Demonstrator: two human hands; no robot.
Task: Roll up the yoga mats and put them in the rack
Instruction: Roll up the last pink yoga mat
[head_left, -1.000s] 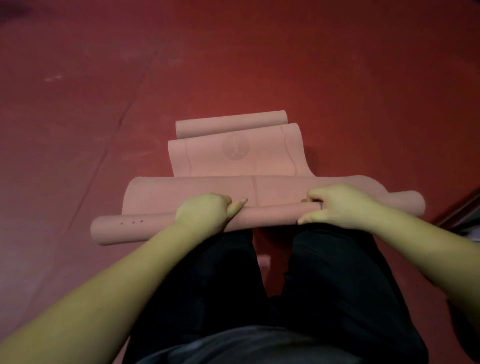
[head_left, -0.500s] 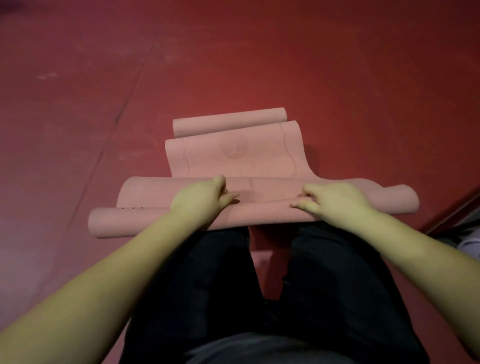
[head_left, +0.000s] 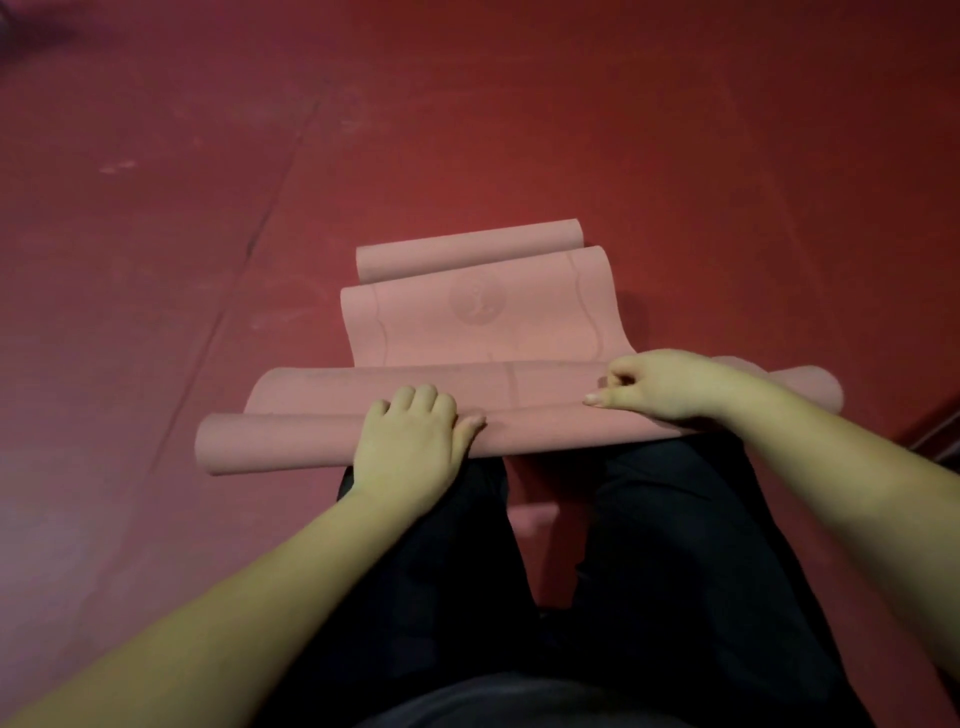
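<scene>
A pink yoga mat (head_left: 483, 322) lies on the red floor in front of my knees, wavy and partly unrolled, with a round logo on its flat part. Its far end is curled into a small roll (head_left: 467, 249). The near end forms a long roll (head_left: 280, 441) lying across my view. My left hand (head_left: 410, 447) grips this roll left of centre, fingers curled over its top. My right hand (head_left: 670, 384) holds the roll further right, fingers curled over the far side and thumb laid along the top. No rack is in view.
Red floor (head_left: 208, 208) surrounds the mat, with a seam line (head_left: 270, 218) running diagonally on the left. My legs in black trousers (head_left: 649, 545) sit just behind the roll. A dark edge (head_left: 935, 436) shows at the far right.
Both hands shifted their hold over the top of the near roll, and the roll has turned slightly away from me, taking up a little more mat.
</scene>
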